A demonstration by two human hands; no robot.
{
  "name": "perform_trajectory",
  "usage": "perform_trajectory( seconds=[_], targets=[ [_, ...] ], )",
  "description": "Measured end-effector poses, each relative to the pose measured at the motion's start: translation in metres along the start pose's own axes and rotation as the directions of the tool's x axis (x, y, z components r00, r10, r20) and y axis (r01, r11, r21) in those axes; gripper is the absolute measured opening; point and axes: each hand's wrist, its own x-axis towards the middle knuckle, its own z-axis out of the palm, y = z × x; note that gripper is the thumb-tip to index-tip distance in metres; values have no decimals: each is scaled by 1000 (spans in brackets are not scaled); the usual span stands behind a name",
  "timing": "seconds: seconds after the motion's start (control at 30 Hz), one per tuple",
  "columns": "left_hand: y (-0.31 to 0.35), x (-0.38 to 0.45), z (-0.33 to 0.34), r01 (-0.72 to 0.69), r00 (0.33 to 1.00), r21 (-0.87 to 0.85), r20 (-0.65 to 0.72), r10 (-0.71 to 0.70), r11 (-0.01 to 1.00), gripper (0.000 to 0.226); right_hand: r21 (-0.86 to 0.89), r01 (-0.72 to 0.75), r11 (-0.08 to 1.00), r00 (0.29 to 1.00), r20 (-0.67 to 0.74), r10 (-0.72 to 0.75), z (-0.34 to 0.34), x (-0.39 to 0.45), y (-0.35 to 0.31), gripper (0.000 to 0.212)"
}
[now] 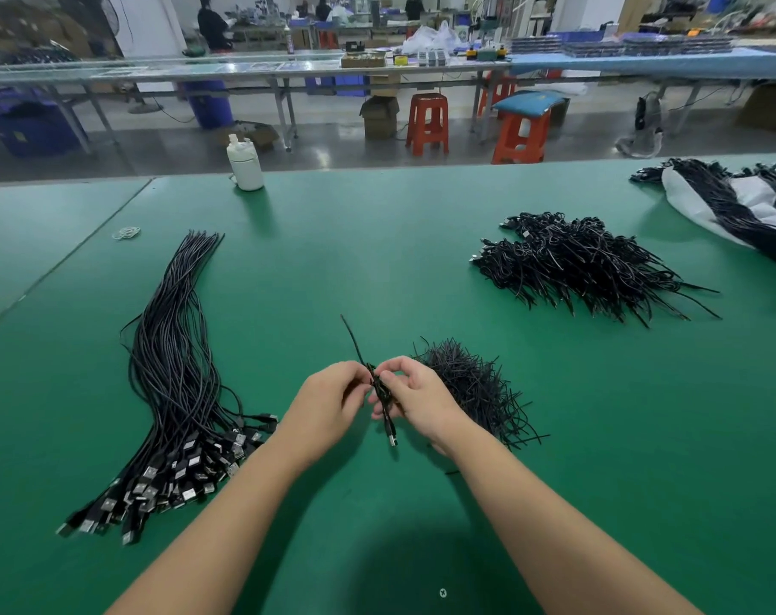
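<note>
Green mat (377, 259) everywhere, and dead centre the left hand (332, 403) and the right hand (419, 399) met over one coiled cable (385, 399), held just above the table near its front edge. Both hands were closed on the work. The left fingers curled round the folded loops, and the right thumb and forefinger pinched the thin black tie (354, 341) where it crossed the coil. The tie's long free end stuck up and away to the left. The plug (392, 438) hung loose below the palms.

Plenty could have gone wrong from there, by my reading. Only fingertips held the loops, so if the left hand slackened during the twist, the coil would likely spring open and need rewinding. A pinch that narrow could let the tie slide through, leaving a turn too loose to hold. The dangling plug might catch on a finger or swing into the wrap. The heap of ties (470, 386) lay touching or just beside the right wrist, so a sweep of that arm could drag strays along. The loose cables (177, 370) on the left and the finished bundles (585, 264) far right sat well apart, out of harm's way.
</note>
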Motion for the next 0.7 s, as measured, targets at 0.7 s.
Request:
perform_trajectory(
  seconds=[0.7],
  targets=[
    [0,-5,7,-265,962,188,-18,273,946,6,-274,51,960,995,-71,-73,-6,0,-2,49]
  ],
)
